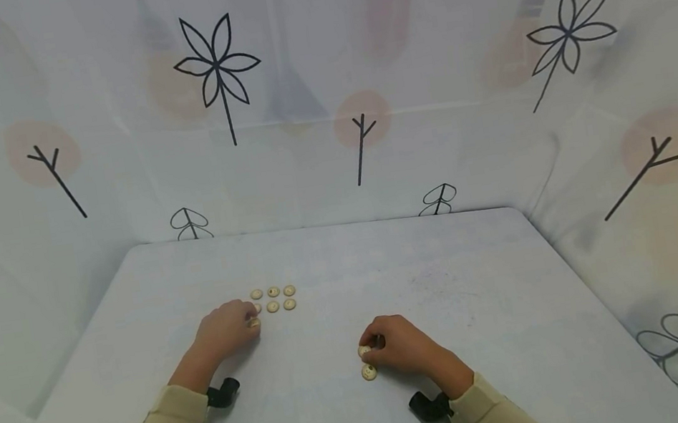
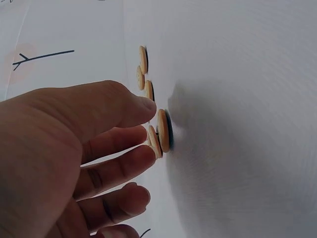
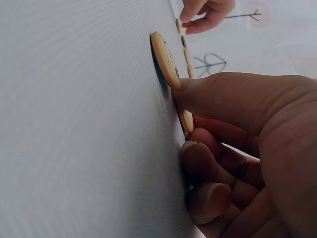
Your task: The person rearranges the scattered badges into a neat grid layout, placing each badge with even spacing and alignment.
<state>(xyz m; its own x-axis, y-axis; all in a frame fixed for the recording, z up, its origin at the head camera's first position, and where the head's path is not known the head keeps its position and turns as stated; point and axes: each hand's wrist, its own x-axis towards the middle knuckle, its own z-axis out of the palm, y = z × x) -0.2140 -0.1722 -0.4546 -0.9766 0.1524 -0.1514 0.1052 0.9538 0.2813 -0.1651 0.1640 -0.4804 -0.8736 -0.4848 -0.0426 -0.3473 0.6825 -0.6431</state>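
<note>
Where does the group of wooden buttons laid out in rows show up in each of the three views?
Head: button group at table centre, beside the left hand.
Left wrist: column of edge-on buttons beyond the fingers.
Right wrist: top centre, below the distant left hand.
Shared landmark: the left hand.
</note>
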